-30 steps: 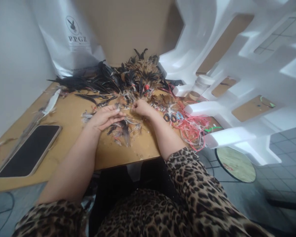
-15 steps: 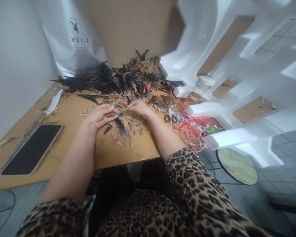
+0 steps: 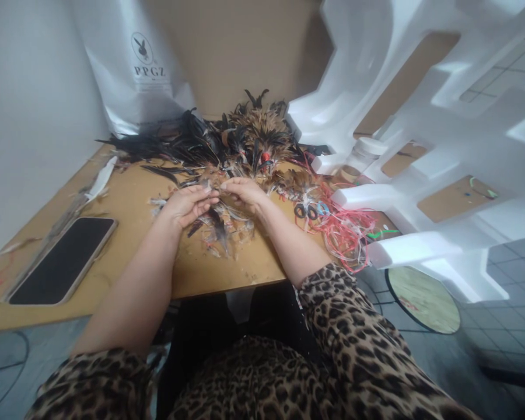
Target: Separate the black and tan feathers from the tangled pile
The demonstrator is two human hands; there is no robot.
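Note:
My left hand (image 3: pixel 189 205) is closed in a pinch over the middle of the table, with a small pale, greyish feather (image 3: pixel 208 185) at its fingertips. My right hand (image 3: pixel 244 193) pinches close beside it, its fingertips almost meeting the left ones; whatever lies between them is too small to make out. Below both hands, loose dark and grey feathers (image 3: pixel 220 230) are scattered on the wood. Just beyond stands a heap of brown feathers (image 3: pixel 262 128), with long black feathers (image 3: pixel 166 146) spreading to its left.
A phone (image 3: pixel 63 261) lies at the left on the table (image 3: pixel 240 277). To the right are scissors (image 3: pixel 305 210), tangled pink string (image 3: pixel 345 230) and a lidded jar (image 3: pixel 367 150). White moulded foam (image 3: pixel 402 245) rises at the right, and a silvery bag (image 3: pixel 126 93) stands at the back left.
My hands have come closer together, the left one shifting right and the right one slightly left, until the fingertips nearly meet. The whole view has shifted a little.

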